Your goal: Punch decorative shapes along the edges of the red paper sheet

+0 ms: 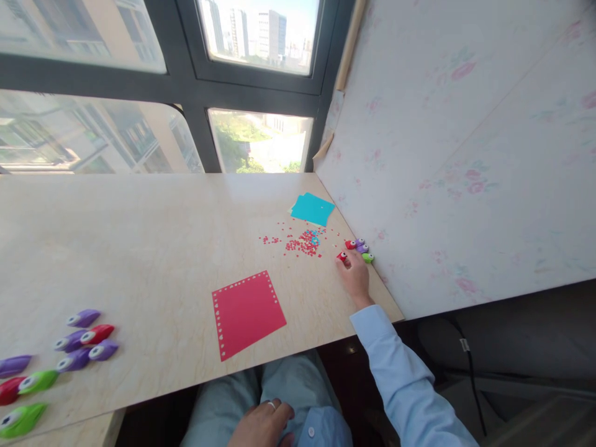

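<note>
Right hand (356, 277) stretched out over the table (139, 236), fingertips curled narrowly around a red punch (343, 256), pinching it against the tabletop; just beyond the fingers, three more small punches (361, 248) in red, purple and green, close to the wall. Left of the fingertips, scattered red confetti (302, 242); past that, teal paper (312, 208). Nearer and left of the wrist, a red sheet (246, 312) with punched edges. Left hand (263, 425) resting loosely on the lap, empty, ring showing. Far left, a cluster of larger punches (84, 341)

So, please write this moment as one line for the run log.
right hand: touches small red paper punch | left hand: rests on lap | red square paper sheet: flat on beige table
</note>
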A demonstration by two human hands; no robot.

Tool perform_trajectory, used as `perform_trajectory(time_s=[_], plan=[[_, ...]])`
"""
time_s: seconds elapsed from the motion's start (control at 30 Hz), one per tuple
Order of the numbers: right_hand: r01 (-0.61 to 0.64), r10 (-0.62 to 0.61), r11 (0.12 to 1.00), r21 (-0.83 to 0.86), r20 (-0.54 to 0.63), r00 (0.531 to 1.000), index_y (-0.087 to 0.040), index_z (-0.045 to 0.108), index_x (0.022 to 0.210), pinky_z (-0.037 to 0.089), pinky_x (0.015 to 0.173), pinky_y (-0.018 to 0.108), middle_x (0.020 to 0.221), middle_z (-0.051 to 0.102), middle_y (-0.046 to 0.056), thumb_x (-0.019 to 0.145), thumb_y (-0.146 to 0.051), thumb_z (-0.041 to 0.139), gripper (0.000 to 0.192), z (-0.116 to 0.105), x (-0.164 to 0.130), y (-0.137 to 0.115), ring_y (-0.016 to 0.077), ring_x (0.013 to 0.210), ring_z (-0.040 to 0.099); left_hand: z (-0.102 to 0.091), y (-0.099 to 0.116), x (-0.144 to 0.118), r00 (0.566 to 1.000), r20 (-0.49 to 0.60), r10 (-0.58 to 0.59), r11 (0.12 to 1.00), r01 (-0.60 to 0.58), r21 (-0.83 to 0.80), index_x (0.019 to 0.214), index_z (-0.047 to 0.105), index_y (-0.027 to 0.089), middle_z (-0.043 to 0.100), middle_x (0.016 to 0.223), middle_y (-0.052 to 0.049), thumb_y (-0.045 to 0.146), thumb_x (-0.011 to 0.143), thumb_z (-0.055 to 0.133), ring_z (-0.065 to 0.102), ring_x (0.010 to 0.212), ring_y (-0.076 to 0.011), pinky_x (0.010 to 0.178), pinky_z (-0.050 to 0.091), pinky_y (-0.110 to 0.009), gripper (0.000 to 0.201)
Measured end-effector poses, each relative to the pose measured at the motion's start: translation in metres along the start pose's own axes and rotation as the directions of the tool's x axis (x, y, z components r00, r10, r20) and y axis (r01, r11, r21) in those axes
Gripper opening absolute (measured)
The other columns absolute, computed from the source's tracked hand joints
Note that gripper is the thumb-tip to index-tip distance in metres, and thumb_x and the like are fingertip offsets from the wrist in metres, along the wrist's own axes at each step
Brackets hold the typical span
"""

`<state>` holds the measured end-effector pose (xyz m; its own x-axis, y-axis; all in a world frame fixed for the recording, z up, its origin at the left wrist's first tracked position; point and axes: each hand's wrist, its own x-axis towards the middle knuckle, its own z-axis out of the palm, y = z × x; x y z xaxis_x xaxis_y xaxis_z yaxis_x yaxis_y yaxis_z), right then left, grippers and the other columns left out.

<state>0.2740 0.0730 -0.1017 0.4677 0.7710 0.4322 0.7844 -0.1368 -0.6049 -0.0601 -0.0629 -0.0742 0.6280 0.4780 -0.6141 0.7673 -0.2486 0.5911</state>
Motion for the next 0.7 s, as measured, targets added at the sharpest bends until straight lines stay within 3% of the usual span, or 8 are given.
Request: perform_trajectory(time_s=[0.3, 0.53, 0.7], plan=[[0.055, -0.055, 0.998, 0.015, -0.006, 0.998, -0.009, 0.065, 0.124, 0.043, 0.106, 0.047, 0.122, 0.065, 0.018, 0.083, -0.03, 0.052, 0.048, 0.004, 0.0, 0.005, 0.0283, 0.117, 0.057, 0.001, 0.0, 0.003, 1.0, 0.008, 0.005, 1.0, -0.005, 0.003, 0.11, 0.066, 0.026, 0.068, 0.108, -0.005, 0.014, 0.079, 0.053, 0.062, 0.101, -0.0231, 0.093, 0.046, -0.035, 0.036], [0.037, -0.038, 0.999, -0.005, -0.007, 0.999, -0.01, 0.063, 0.125, 0.041, 0.108, 0.049, 0.125, 0.064, 0.018, 0.078, -0.025, 0.052, 0.051, 0.004, -0.002, 0.005, 0.0295, 0.12, 0.056, 0.004, -0.008, 0.003, 1.0, -0.015, -0.002, 1.0, 0.002, 0.003, 0.107, 0.067, 0.028, 0.068, 0.106, -0.003, 0.018, 0.079, 0.055, 0.062, 0.1, -0.0216, 0.093, 0.047, -0.034, 0.033], [-0.076, 0.075, 0.985, 0.157, 0.01, 0.997, -0.01, 0.061, 0.125, 0.05, 0.097, 0.046, 0.123, 0.065, 0.018, 0.077, -0.03, 0.057, 0.052, 0.001, -0.005, 0.001, 0.0271, 0.109, 0.062, 0.005, -0.011, 0.0, 0.999, -0.051, -0.015, 1.0, 0.014, -0.018, 0.109, 0.067, 0.026, 0.068, 0.105, -0.005, 0.017, 0.08, 0.054, 0.062, 0.1, -0.0221, 0.092, 0.046, -0.033, 0.034]])
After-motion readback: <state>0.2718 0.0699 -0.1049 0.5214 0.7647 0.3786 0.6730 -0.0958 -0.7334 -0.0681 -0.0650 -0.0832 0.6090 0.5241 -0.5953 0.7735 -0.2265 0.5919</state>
